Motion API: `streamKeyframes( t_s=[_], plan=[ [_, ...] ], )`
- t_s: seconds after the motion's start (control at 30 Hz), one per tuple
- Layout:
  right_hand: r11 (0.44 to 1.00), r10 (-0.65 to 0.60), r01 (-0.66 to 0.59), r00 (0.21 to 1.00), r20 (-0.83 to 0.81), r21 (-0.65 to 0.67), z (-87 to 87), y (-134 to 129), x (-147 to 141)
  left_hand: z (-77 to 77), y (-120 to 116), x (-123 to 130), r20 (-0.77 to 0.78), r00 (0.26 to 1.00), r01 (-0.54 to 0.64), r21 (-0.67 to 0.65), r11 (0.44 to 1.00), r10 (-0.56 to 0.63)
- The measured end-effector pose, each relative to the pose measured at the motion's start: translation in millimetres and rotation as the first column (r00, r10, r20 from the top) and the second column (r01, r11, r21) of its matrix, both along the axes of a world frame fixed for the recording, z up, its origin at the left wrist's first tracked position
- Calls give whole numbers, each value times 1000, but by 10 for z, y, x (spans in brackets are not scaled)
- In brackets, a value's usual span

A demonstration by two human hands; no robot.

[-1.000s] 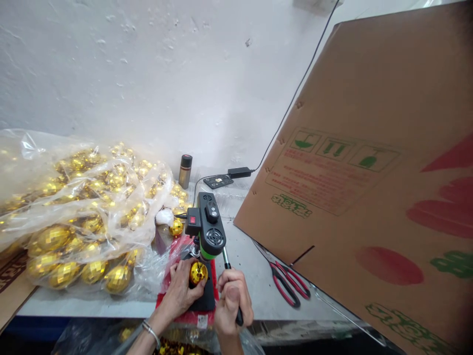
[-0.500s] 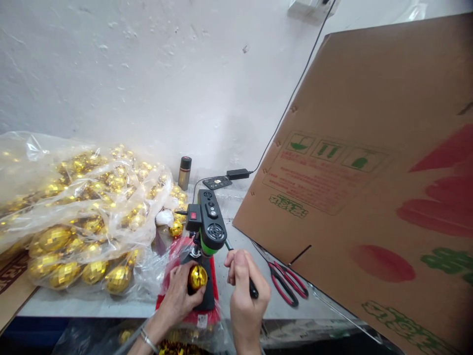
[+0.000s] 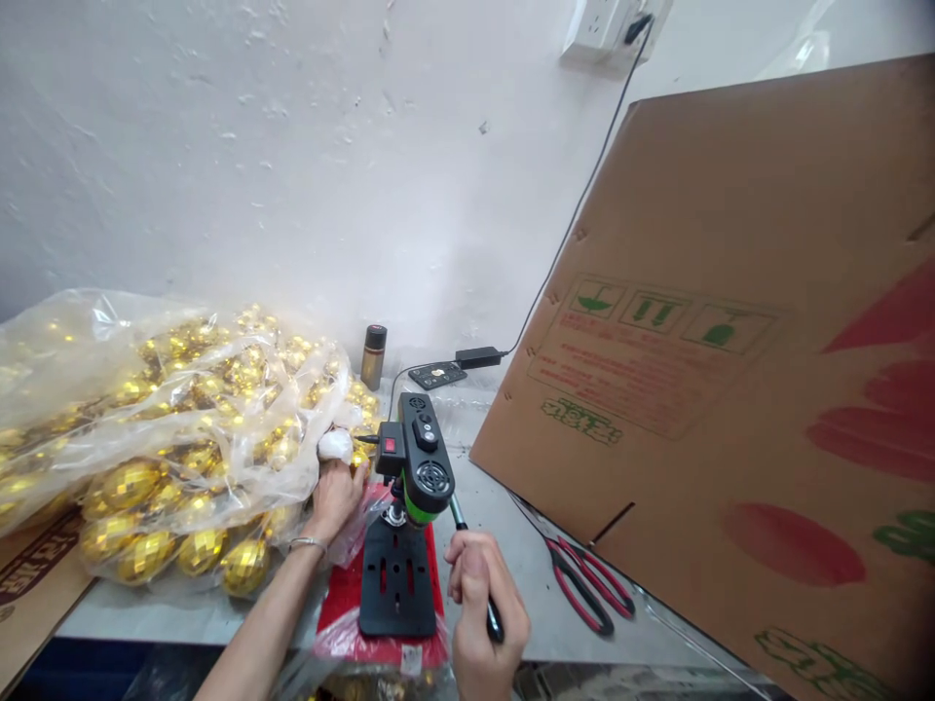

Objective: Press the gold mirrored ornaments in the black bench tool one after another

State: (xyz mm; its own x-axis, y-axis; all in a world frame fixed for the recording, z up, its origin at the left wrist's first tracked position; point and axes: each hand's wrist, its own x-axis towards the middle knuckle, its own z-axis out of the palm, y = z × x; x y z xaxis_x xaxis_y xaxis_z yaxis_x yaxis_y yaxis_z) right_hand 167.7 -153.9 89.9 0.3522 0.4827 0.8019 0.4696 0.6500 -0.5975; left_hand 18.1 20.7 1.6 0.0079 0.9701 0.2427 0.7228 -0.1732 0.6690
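Observation:
My right hand (image 3: 488,608) is wrapped round the black grip of a lever (image 3: 495,623) on a small black and green bench drill press (image 3: 426,453). My left hand (image 3: 338,498) reaches left of the press, to the edge of a plastic bag. Its thumb stands apart from the other fingers, beside a small gold mirrored ball (image 3: 360,458) and a white ball-like piece (image 3: 336,445). Some fingertips are hidden there, and I cannot tell whether they touch the gold ball. The press's black slotted base (image 3: 398,584) stands bare on a red plastic sheet (image 3: 337,596).
A clear bag of gold mirrored balls (image 3: 197,458) fills the left. Scissors with red and black handles (image 3: 590,584) lie on the right, beside a large cardboard box (image 3: 693,341). A small bottle (image 3: 373,357), a phone-like slab (image 3: 436,375) and a power adapter (image 3: 478,357) sit by the wall.
My left hand has left the press base and moved up and left to the bag's edge. The gold ball it held is no longer in it. My right hand stays on the lever.

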Motion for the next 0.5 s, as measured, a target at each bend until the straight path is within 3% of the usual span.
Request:
streamKeyframes(
  t_s=[0.1,0.23,0.37,0.5],
  plan=[
    [1000,0,0,1000,1,-3,-8,-11,2,33,193,65,64,998,-13,-127,992,21],
    [1000,1,-2,999,-32,-30,-23,-12,-8,102,126,27,181,983,36,-215,976,3],
    [997,-19,12,996,-92,-76,106,10,-36,182,-226,-122,327,944,127,-222,967,-49],
    [991,-43,31,994,-96,-126,335,45,-42,15,-714,-160,590,804,237,-202,950,-76]
  ],
)
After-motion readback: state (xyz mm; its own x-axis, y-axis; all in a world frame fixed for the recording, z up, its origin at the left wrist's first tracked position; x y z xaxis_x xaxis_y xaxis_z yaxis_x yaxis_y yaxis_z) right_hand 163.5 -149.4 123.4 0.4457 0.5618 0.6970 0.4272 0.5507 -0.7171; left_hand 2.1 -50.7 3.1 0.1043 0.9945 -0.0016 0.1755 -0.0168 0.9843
